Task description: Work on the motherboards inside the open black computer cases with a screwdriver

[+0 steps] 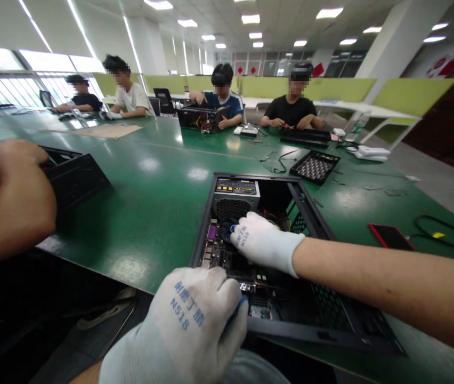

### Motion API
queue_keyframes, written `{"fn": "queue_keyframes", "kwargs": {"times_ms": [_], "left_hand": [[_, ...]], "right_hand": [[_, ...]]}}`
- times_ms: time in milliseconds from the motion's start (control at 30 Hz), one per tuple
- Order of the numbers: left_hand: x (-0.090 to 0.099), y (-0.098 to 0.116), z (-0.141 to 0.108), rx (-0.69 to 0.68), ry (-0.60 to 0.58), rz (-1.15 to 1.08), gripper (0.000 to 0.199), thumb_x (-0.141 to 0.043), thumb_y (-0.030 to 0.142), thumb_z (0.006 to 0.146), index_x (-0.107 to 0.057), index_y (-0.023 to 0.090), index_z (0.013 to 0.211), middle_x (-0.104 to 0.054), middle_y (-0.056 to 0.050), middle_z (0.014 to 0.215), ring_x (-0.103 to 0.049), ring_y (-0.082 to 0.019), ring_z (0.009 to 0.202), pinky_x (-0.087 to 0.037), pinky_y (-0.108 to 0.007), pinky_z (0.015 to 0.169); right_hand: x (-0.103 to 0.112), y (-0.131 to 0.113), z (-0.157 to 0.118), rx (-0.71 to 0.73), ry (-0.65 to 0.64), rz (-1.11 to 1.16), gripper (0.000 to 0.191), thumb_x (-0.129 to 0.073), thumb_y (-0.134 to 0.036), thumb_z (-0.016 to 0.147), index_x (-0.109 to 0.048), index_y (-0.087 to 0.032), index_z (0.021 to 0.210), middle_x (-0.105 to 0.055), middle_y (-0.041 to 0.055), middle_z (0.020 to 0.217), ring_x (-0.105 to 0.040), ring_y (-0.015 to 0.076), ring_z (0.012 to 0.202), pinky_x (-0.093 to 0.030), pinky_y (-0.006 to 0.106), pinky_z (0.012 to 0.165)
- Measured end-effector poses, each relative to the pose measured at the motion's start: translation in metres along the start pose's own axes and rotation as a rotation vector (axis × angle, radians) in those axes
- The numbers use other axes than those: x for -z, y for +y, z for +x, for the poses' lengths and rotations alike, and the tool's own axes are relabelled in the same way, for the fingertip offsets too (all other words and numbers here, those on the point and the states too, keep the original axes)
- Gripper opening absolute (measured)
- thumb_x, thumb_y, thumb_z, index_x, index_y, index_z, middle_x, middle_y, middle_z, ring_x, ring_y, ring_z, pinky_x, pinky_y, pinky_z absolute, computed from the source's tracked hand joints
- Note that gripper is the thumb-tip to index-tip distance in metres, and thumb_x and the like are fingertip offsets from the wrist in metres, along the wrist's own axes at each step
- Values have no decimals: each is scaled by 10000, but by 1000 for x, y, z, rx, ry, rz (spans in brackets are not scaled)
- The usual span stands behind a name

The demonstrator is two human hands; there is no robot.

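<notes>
An open black computer case [318, 335] lies on the green table in front of me, with a power supply [237, 189] in its far left corner and a circuit board [221, 256] along its left side. My right hand [261, 240], in a white glove, reaches inside with curled fingers at the round black fan [229, 229]; what its fingertips hold is hidden. My left hand [195, 314], gloved too, is closed at the near left edge of the case, beside a metal part [246, 287]. Its fingertips are out of sight.
A red-edged phone [390, 236] and a black cable [451, 234] lie on the right of the green table [151, 197]. Beyond the case sits a black tray [315, 166]. A person's arm [23, 197] works at another case [75, 178] on the left. Several people sit across the table.
</notes>
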State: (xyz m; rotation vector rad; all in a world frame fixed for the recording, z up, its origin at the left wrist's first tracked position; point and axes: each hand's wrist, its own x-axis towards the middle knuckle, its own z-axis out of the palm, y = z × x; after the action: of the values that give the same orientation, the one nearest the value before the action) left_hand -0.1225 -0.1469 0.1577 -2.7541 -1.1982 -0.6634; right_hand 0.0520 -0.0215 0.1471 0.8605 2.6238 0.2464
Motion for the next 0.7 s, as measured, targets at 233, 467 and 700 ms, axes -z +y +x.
{"fn": "queue_keyframes", "kwargs": {"times_ms": [233,467,700], "left_hand": [[4,2,0,25,-19,-22,191,-537,248,954,-505,248,765,-578,0,702,-547,-192,570,-313,-361,519],[4,2,-3,36,-33,-41,186,-531,259,963,-500,252,779,-582,-2,719,-547,-205,595,-294,-366,538],[2,2,-2,49,-32,-39,211,-517,262,973,-482,253,766,-566,4,707,-541,-204,584,-299,-365,548]], "right_hand": [[-3,7,-11,76,9,-4,174,-646,-206,903,-756,-171,1034,-775,119,1040,-718,302,1003,-466,420,844],[3,34,-53,-101,29,-5,178,-620,-294,915,-771,-204,946,-780,96,918,-737,284,906,-457,386,776],[2,62,-50,-295,-109,-102,253,-608,-319,921,-802,-163,968,-789,136,957,-735,316,950,-456,392,748]]}}
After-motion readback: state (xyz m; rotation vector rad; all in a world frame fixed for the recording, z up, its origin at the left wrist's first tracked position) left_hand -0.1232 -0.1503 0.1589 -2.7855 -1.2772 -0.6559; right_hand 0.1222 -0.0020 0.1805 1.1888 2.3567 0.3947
